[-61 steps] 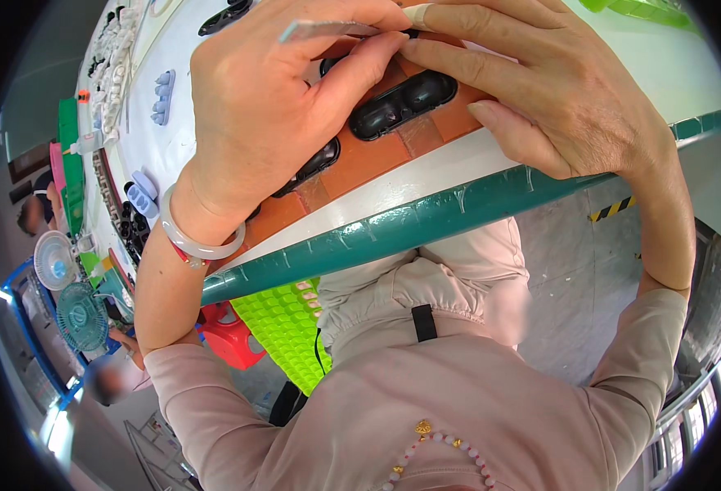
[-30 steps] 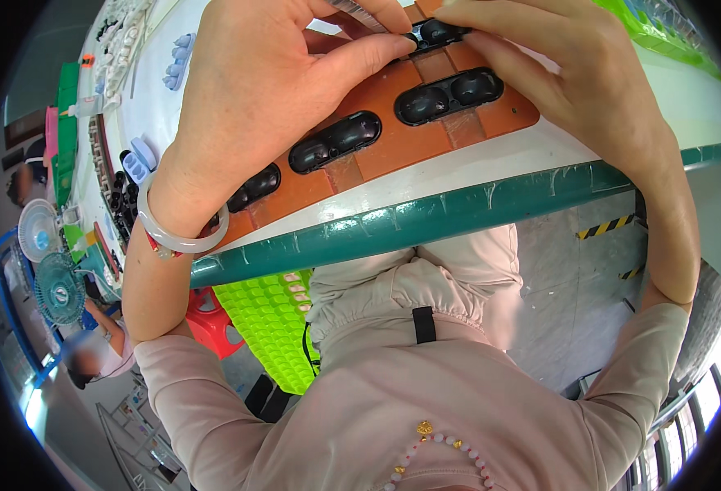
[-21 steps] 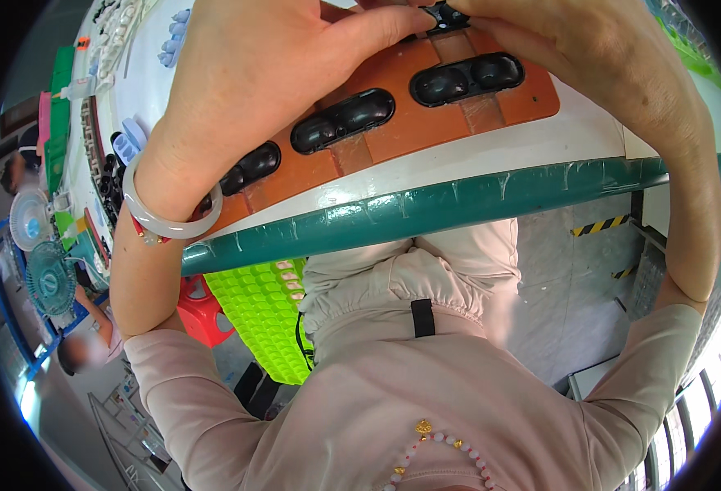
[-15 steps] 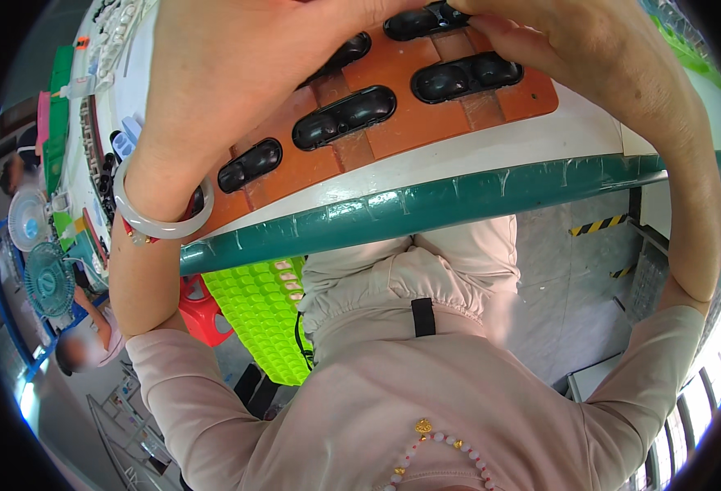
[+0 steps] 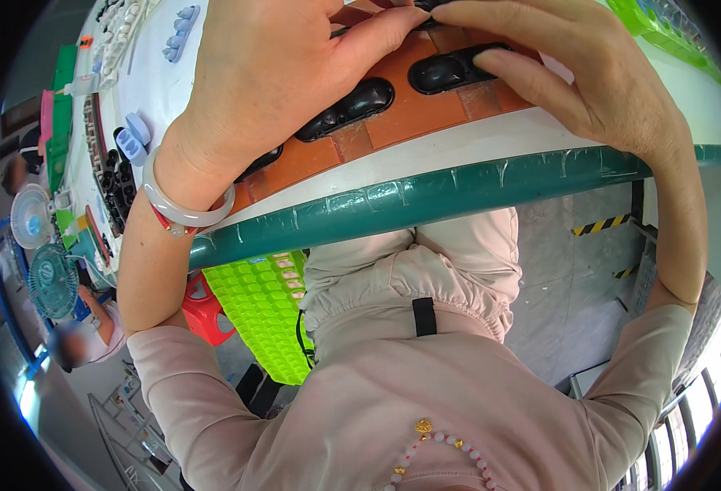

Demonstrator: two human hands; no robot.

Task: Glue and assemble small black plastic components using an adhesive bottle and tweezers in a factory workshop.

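Both hands had closed in on the top of the orange tray while the view dipped toward the lap

Compared with two seconds before, the left hand (image 5: pixel 270 82) and right hand (image 5: pixel 573 74) sat higher in the frame and closer together, fingertips meeting over a black oval part (image 5: pixel 446 72) at the upper centre; whether either hand actually pinched it could not be told, since the fingertips ran off the top edge. The pale strip held earlier was no longer visible. The orange tray (image 5: pixel 413 119) lay on the white table (image 5: pixel 426 151) just inside its green taped rim (image 5: pixel 426 196), another black oval part (image 5: pixel 348 106) seated beside the left thumb. A pale bangle (image 5: pixel 182 209) circled the left wrist. Lower left stood a green perforated crate (image 5: pixel 262 307), a red stool (image 5: pixel 205 315) and small fans (image 5: pixel 49 278); the hands themselves hid most of the tray
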